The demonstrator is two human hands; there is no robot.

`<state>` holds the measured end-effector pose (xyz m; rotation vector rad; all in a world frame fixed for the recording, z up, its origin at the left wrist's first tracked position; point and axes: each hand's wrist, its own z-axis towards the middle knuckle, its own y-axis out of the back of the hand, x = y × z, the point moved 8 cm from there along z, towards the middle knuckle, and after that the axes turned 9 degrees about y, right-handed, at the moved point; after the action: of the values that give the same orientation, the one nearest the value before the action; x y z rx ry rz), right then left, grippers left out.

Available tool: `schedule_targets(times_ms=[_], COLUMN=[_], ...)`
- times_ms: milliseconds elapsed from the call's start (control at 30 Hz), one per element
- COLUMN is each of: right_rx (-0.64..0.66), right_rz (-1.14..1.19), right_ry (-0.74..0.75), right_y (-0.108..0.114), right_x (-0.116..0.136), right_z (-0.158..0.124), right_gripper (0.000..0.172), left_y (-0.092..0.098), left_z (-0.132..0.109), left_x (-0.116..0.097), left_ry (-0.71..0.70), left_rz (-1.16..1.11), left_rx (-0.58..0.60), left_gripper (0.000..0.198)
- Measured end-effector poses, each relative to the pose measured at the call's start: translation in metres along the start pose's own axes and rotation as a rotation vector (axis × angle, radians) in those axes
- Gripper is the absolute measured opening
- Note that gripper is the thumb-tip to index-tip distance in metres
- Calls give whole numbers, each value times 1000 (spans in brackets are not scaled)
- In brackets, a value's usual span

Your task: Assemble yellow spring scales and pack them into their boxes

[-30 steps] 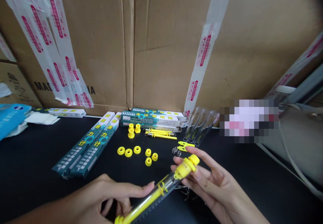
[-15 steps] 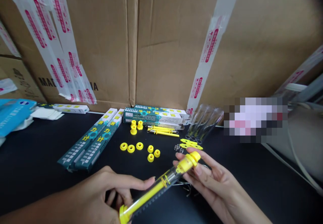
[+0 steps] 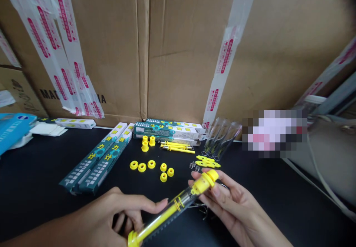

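Observation:
Both hands hold a clear tubular spring scale (image 3: 164,217) with yellow end fittings and a yellow rod inside, tilted up to the right. My left hand (image 3: 116,213) is closed round its lower end by the yellow collar, index finger laid along the tube. At the upper end, the fingers of my right hand (image 3: 230,202) grip the yellow cap (image 3: 207,178). Just beyond lie flat yellow strips (image 3: 207,161) and small coil springs (image 3: 194,166). Metal wire hooks (image 3: 204,211) show partly behind the tube on the black table.
Yellow rings (image 3: 142,167), small bushings (image 3: 164,177), flanged caps (image 3: 145,146) and yellow rods (image 3: 178,148) lie mid-table. Printed boxes (image 3: 102,158) are at left, more boxes (image 3: 167,130) behind. Clear tubes (image 3: 222,139) lean against a large carton (image 3: 180,54). A blue packet (image 3: 15,132) sits far left.
The camera view has shifted slightly, moving the whole scene a little left and down. Both hands keep their hold on the spring scale, with almost no change in grip.

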<state>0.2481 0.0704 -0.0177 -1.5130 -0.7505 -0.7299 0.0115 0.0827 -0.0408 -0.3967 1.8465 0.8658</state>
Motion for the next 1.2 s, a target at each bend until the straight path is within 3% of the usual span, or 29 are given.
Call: schedule_targets(times_ms=[167,333,500,633,767,933,1067,1200], right_rx=[-25,-11,-6,-31,-38,-26,-2,9], right_rz=[18,-14,-18,3,-13,-37,-41,-63], right_ry=[19,-6,33,33,22,33,19,-29], right_y=[1,0,1,3,4,4,4,4], right_x=[0,1,3,2,1,1,1,-1], right_z=[1,-1,2,2,2,3,1,-3], right_gripper=[23,47,20,24,41,22,21,42], left_y=[-1,-3,-1,2,4,-2,-2,-2], left_z=[-1,0,-2,-1,0,2,2,2], left_x=[4,9,10,7,7,13,8,2], left_ry=[-13,1,-12,-31,-56,-31,-38,-42], left_rz=[-15,-38,19,80,65,24,-3,11], left_rx=[-3,14,-13,-67,-103,-35,-29,-33], left_gripper=[74,69,73,74,69,59,57,53])
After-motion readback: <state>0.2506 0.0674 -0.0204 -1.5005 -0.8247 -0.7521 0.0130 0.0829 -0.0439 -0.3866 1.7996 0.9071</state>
